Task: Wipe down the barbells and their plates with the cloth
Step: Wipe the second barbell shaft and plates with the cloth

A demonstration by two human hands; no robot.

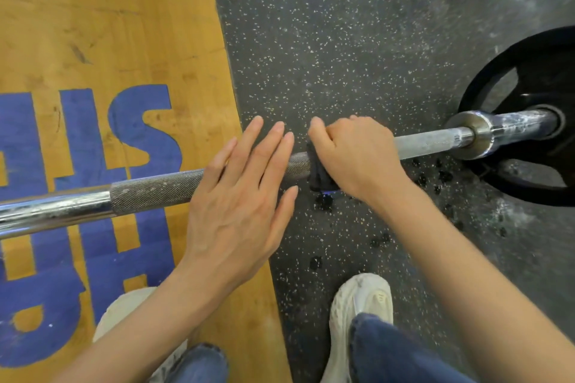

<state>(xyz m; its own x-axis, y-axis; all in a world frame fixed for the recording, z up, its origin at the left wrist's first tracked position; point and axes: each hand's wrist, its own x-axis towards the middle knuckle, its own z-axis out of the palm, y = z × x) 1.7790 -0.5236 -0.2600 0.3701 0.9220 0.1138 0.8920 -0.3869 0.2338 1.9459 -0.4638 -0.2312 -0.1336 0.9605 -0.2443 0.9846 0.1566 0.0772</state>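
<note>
The right hand [354, 155] curls its fingers round a dark cloth [320, 176] and clamps it onto the barbell's [155, 188] knurled shaft; only a bunched fold of cloth shows below the knuckles, the remainder hidden under the palm. Just beside it, the left hand [239, 196] lies flat across the bar with fingers straight and slightly spread, covering a stretch of knurling. The bar looks grey and cross-hatched near the hands, smooth and shiny toward the left edge, where it is cut off. It spans the wooden platform [102, 25] and the speckled rubber floor [326, 40]. Its streaked sleeve carries a black plate [529, 68], partly out of view at the right. Dark drip spots [323, 200] dot the rubber below.
</note>
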